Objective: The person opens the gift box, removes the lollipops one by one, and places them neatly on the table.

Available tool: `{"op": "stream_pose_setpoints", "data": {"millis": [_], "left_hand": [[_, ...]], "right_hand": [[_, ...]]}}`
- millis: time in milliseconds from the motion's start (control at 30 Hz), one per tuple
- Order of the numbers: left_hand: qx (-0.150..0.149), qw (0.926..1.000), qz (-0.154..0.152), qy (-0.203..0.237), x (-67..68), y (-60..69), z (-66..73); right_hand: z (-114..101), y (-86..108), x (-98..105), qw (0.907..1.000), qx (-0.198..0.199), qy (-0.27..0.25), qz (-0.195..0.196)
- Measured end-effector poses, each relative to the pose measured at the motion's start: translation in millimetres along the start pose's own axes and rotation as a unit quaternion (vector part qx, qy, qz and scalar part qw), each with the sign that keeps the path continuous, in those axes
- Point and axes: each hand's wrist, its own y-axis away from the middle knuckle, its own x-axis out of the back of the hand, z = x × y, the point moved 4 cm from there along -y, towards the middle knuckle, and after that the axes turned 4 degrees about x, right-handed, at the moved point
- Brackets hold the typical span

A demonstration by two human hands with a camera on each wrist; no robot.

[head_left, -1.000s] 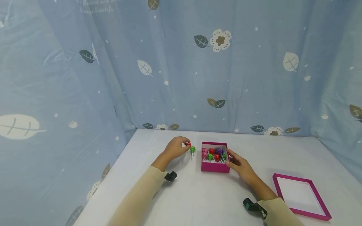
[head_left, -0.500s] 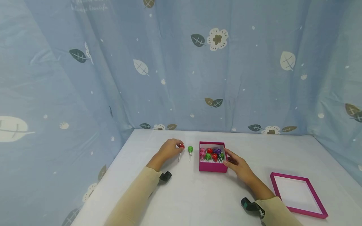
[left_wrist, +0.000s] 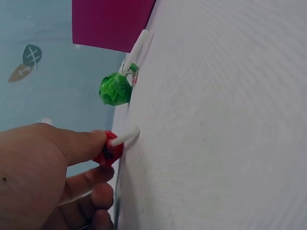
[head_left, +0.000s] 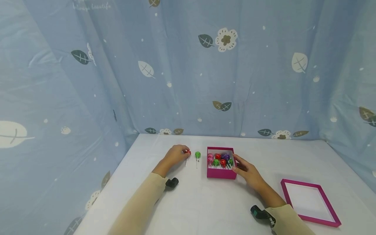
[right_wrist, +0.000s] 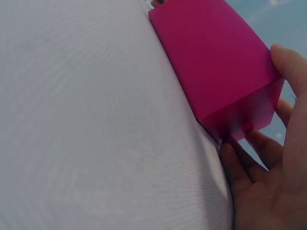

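Between thumb and fingers my left hand (head_left: 176, 154) pinches a red-wrapped lollipop (left_wrist: 111, 148). Its white stick (left_wrist: 125, 137) reaches down to the tabletop. Beside it, on the box side, a green lollipop (head_left: 198, 154) lies with its stick toward me. The magenta box (head_left: 221, 173) stands uncovered, with several pink, red, green and purple lollipops (head_left: 223, 163) inside. My right hand (head_left: 249, 172) holds the box by its right side. In the right wrist view the thumb is at the top edge and other fingers (right_wrist: 236, 165) touch the outer wall.
A magenta-rimmed box lid (head_left: 316, 220) lies with its white inside up at the right of the white table (head_left: 199, 209). Behind the table hangs a blue curtain (head_left: 182, 81) with leaf and flower prints. Dark wrist cameras (head_left: 172, 183) stick out by the sleeves.
My left hand has drawn the red lollipop leftward, away from the green one, and its stick now shows. The right hand stays at the box. The head view has shifted slightly.
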Motion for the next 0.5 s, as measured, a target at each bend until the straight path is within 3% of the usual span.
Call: {"op": "stream_pose_setpoints", "data": {"millis": [267,500], "left_hand": [[0.007,1.0,-0.003,0.005,-0.3,0.4,0.4],[0.015,0.9997,0.017,-0.011,10.7,2.1,5.0]], "right_hand": [[2,-0.5,1,1.0,0.005,0.003,0.002],[3,-0.6,0,1.0,0.008,0.0,0.003]]}}
